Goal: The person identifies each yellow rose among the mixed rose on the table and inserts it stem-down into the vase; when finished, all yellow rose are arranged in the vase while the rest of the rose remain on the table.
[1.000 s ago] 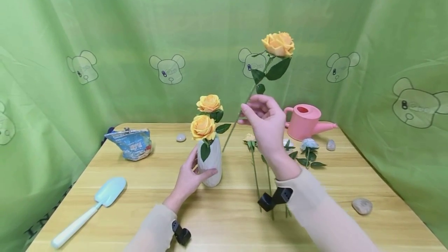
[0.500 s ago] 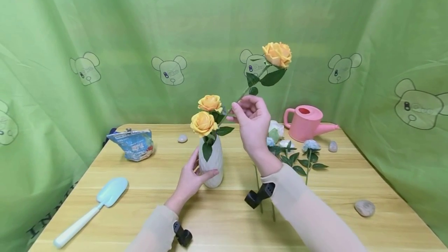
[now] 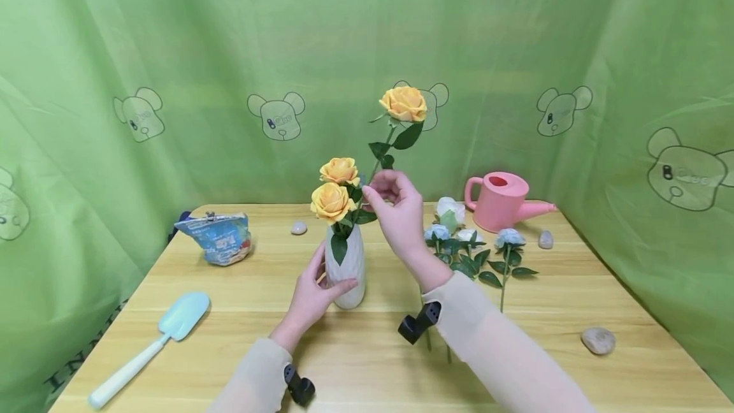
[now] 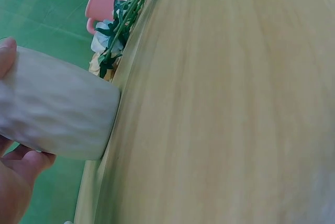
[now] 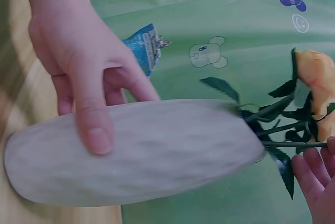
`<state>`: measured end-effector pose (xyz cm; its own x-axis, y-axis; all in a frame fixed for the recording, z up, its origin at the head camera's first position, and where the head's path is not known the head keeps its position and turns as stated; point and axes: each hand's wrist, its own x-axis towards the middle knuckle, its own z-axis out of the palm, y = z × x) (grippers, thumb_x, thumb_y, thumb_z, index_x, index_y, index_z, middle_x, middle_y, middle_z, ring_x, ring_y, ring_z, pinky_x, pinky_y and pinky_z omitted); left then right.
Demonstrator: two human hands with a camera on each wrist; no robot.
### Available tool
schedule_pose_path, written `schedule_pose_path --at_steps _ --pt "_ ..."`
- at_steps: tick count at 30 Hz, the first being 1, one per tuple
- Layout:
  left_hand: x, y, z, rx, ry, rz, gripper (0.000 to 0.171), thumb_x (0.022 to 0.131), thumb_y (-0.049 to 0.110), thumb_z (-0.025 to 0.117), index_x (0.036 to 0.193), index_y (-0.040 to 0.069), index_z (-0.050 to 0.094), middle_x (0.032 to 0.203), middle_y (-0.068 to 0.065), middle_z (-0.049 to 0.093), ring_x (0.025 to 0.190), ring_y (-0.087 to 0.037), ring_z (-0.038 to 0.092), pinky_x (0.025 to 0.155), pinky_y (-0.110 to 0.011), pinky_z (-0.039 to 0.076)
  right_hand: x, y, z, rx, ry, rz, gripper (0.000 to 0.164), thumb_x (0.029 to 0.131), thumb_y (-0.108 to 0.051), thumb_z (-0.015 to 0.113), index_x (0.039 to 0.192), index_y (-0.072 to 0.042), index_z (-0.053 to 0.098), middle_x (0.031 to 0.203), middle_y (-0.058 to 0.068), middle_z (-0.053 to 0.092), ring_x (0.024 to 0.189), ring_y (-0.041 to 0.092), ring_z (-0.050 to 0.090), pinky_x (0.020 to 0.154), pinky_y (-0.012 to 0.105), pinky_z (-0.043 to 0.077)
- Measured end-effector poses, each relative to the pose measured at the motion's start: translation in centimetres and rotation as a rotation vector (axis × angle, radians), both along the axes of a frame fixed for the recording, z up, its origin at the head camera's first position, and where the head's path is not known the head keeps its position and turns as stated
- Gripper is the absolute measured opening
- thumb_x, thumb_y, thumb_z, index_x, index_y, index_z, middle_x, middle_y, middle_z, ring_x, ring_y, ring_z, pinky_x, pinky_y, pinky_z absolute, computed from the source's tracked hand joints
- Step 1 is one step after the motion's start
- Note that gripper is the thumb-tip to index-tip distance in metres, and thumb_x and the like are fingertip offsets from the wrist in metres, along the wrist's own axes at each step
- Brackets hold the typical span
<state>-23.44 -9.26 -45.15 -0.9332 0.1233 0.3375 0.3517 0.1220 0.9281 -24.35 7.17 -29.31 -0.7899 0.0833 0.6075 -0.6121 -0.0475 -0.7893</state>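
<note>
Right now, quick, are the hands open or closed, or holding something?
Left hand: holding the white vase.
Right hand: pinching a yellow rose by its stem.

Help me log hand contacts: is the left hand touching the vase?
Touching. The right wrist view shows it plainly: the left hand lays its thumb across the near side of the vase, its fingers reaching behind.

The letters "IN" (image 3: 63, 373) can be read on the green curtain (image 3: 344, 30), at eight o'clock in the head view; print on the blue bag (image 3: 222, 241), nearer nine, is illegible.
</note>
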Motion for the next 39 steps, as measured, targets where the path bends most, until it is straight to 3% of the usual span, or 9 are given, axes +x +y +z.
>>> schedule_pose_path --at_steps 7,12,17,20,24,29,32,39 --pt "-0.2 0.0 0.0 -0.001 0.001 -0.001 0.089 0.07 0.031 0.082 0.142 0.04 0.03 0.138 0.008 0.043 0.121 -0.021 0.046 0.098 -0.039 0.041 1.6 -0.6 0.3 0.137 -0.046 -0.087 0.022 0.083 0.007 0.063 0.102 0.013 0.055 0.093 0.025 0.06 0.083 0.029 0.057 0.072 0.024 0.051" --pt "0.0 0.0 0.2 0.0 -0.01 -0.006 0.088 0.071 0.028 0.081 0.142 0.038 0.031 0.138 0.007 0.044 0.12 -0.021 0.046 0.098 -0.037 0.041 1.7 -0.8 -0.5 0.217 -0.114 -0.068 0.021 0.082 0.009 0.062 0.102 0.011 0.057 0.093 0.025 0.062 0.086 0.032 0.058 0.075 0.031 0.052" --pt "1.1 0.2 1.6 0.02 -0.017 -0.027 0.088 0.074 0.016 0.08 0.145 0.028 0.031 0.138 -0.002 0.044 0.12 -0.026 0.046 0.099 -0.041 0.04 0.7 -0.3 -2.8 0.232 -0.135 -0.057 0.021 0.083 0.003 0.066 0.102 0.007 0.061 0.097 0.021 0.064 0.089 0.03 0.06 0.079 0.04 0.052" --pt "1.6 0.2 2.4 0.023 -0.017 -0.035 0.087 0.074 0.011 0.079 0.146 0.022 0.03 0.138 -0.006 0.044 0.12 -0.027 0.046 0.099 -0.042 0.04 0.3 0.2 -4.1 0.25 -0.131 -0.075 0.018 0.082 -0.004 0.069 0.098 0.003 0.066 0.096 0.016 0.066 0.089 0.026 0.061 0.077 0.037 0.054" --pt "1.7 0.1 2.6 0.021 -0.029 -0.036 0.087 0.075 0.011 0.078 0.146 0.022 0.029 0.139 -0.004 0.043 0.121 -0.026 0.045 0.099 -0.041 0.04 0.7 1.2 -5.1 0.301 -0.149 -0.106 0.011 0.082 -0.006 0.07 0.092 -0.002 0.069 0.094 0.01 0.068 0.087 0.021 0.063 0.074 0.032 0.055" --pt "1.4 -0.1 2.0 0.024 -0.031 -0.033 0.086 0.075 0.015 0.079 0.146 0.025 0.03 0.139 -0.002 0.043 0.121 -0.026 0.046 0.099 -0.04 0.039 2.8 2.6 -4.9 0.338 -0.203 -0.125 0.009 0.082 0.0 0.067 0.09 0.004 0.068 0.092 0.015 0.067 0.083 0.027 0.063 0.067 0.024 0.053" --pt "1.7 -0.2 2.4 0.019 -0.037 -0.034 0.087 0.075 0.013 0.078 0.146 0.022 0.029 0.139 -0.004 0.043 0.121 -0.027 0.045 0.1 -0.04 0.039 3.8 3.8 -4.9 0.341 -0.258 -0.102 0.012 0.083 0.003 0.066 0.093 0.009 0.066 0.092 0.021 0.065 0.08 0.031 0.061 0.065 0.023 0.053" --pt "1.8 -0.1 2.4 0.012 -0.028 -0.039 0.088 0.075 0.013 0.079 0.146 0.021 0.029 0.138 -0.005 0.044 0.12 -0.027 0.046 0.1 -0.041 0.038 1.9 8.6 -9.9 0.314 -0.389 -0.086 0.019 0.084 -0.008 0.069 0.099 0.003 0.066 0.089 0.015 0.066 0.075 0.023 0.062 0.064 0.034 0.056"
